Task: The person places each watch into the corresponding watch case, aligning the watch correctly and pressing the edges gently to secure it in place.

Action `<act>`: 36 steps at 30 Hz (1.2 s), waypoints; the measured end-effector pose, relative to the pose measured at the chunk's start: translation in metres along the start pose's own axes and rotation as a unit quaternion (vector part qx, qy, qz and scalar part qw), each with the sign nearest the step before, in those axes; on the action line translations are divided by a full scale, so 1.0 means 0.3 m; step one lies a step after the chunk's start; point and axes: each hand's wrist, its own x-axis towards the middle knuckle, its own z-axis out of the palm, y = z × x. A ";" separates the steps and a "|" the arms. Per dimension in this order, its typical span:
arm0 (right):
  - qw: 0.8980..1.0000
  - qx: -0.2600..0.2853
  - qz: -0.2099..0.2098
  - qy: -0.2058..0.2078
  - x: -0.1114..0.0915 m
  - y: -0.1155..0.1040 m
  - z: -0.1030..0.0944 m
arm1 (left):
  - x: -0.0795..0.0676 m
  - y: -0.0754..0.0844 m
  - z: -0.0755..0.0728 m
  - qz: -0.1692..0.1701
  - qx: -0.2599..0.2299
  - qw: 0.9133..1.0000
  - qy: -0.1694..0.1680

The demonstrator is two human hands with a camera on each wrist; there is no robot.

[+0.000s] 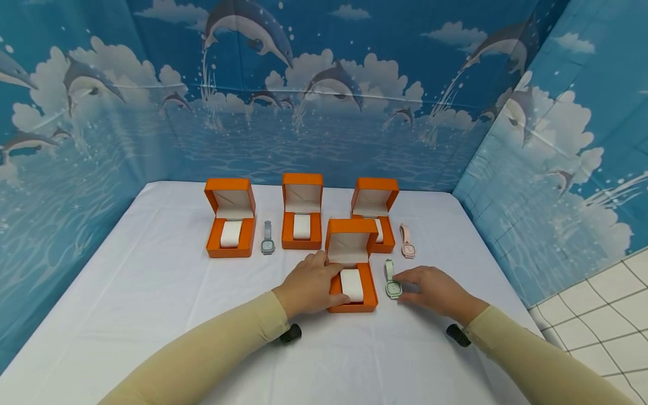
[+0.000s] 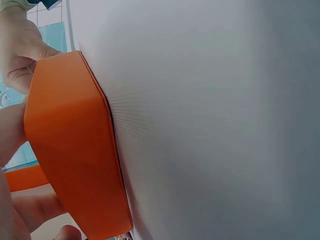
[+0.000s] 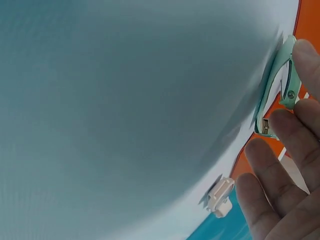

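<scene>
My left hand [image 1: 311, 284] holds the nearest orange watch box [image 1: 372, 289] at its left side, fingers toward the back and thumb along the front. Its lid stands up, and a white cushion [image 1: 351, 285] sits inside. In the left wrist view the box's orange side [image 2: 80, 135] fills the space by the fingers. To the right of this box lies a pale green watch [image 1: 394, 288], strap pointing away. My right hand [image 1: 435, 289] is at the watch's right edge; in the right wrist view its fingertips [image 3: 285, 122] are right at the green watch [image 3: 275, 85].
Behind stand three more orange boxes with raised lids: left [image 1: 230, 250], middle [image 1: 301, 244] and right [image 1: 387, 236], each with a white cushion. A grey-blue watch [image 1: 268, 245] lies between the left two. A pink watch [image 1: 408, 249] lies right of the right box. White cloth [image 1: 152, 292] covers the table.
</scene>
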 end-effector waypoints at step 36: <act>0.999 0.033 0.036 -0.017 0.011 -0.031 0.012 | 0.033 0.017 -0.005 -0.017 -0.076 0.997 -0.030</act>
